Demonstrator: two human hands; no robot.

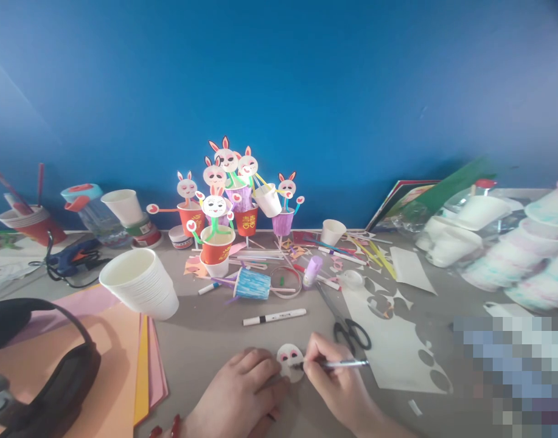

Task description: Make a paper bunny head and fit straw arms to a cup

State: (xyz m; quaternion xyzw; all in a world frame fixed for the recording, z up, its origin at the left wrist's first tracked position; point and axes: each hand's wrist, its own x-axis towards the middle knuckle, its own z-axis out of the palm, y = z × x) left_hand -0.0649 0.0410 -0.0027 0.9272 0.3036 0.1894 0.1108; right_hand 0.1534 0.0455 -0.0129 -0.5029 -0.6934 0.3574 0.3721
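Observation:
A small white paper face (289, 363) with drawn pink-rimmed dark eyes lies flat on the grey table. My left hand (242, 392), fingers curled and pressed together, holds its left edge down. My right hand (334, 383) pinches a slim silver-and-black pen (345, 364), whose dark tip meets the lower part of the face. Just above lies a white marker (279, 317) with a black band. Black-handled scissors (352, 334) rest to the right of the face, beside a white paper sheet (392, 359) with round holes cut in it.
Paper-cup rabbit figures (217, 243) cluster near the blue wall. A blue-striped cup (252, 284) lies on its side. White stacked cups (139, 283), coloured paper (114, 359) and a black headset (73, 371) are at the left. More cups (493, 261) and scraps fill the right.

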